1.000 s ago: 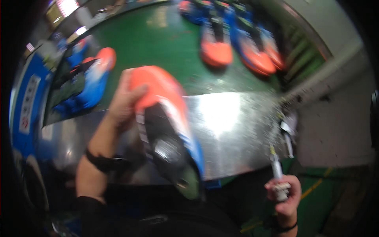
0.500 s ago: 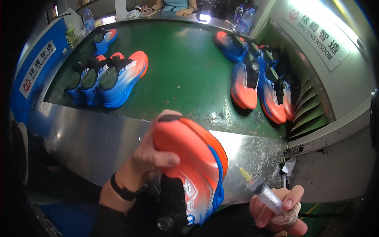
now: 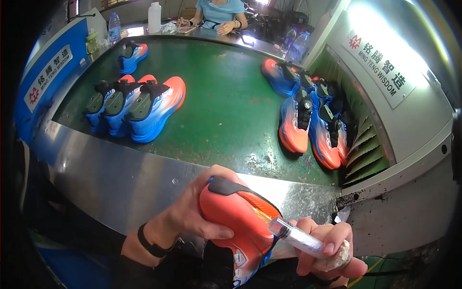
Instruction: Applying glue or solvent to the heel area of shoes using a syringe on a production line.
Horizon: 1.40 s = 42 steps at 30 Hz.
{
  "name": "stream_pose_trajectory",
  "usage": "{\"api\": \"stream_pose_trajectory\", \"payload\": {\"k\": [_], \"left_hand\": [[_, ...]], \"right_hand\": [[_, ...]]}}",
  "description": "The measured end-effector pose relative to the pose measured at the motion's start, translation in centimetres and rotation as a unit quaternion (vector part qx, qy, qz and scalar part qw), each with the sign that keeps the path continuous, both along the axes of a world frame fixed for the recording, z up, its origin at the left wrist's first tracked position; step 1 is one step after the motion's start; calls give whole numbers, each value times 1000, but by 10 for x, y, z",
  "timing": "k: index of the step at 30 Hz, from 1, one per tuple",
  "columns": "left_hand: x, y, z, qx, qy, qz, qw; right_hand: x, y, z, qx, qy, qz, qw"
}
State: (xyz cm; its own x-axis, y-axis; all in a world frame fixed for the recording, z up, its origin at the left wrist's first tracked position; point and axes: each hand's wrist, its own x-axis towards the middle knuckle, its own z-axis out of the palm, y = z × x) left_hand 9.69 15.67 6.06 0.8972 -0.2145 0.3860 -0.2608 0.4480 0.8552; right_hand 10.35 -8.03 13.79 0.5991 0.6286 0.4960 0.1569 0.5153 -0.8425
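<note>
Gripped around its toe by my left hand [image 3: 204, 207] is a running shoe [image 3: 240, 224], coral at the front and blue toward the heel. Its toe points up, and part of the dark and orange outsole shows along the right side. My right hand [image 3: 332, 245] is closed around a clear syringe [image 3: 301, 238] with whitish contents and a yellow tip. That tip lies over the side of the shoe close to the sole edge; whether it touches cannot be made out. A whitish lump [image 3: 334, 260] sits at the syringe's rear end in my fingers.
A green conveyor belt [image 3: 216, 106] lies beyond a metal ledge [image 3: 120, 161]. Matching shoes [image 3: 154, 113] stand on its left, and more shoes [image 3: 294, 125] crowd its right beside slatted green flaps [image 3: 361, 149]. Bottles [image 3: 154, 18] and a seated person [image 3: 219, 17] are at the far end.
The syringe has moved left and its tip has come to the shoe's side. My left hand and the shoe sit lower in the picture, and the view has tilted up.
</note>
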Motion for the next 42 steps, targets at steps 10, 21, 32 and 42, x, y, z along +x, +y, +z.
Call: {"api": "stream_pose_trajectory", "payload": {"k": [10, 21, 32, 42], "left_hand": [[-4, 0, 1, -8, -36, -12, 999], [-6, 3, 2, 20, -16, 10, 1000], [-3, 7, -4, 14, 27, 37, 999], [4, 6, -1, -16, 99, 77, 992]], "right_hand": [[-7, 3, 7, -36, 26, -13, 999], [-8, 6, 13, -53, 18, -41, 998], [-13, -11, 3, -72, 49, -67, 994], [-23, -33, -22, -69, 118, -85, 987]]}}
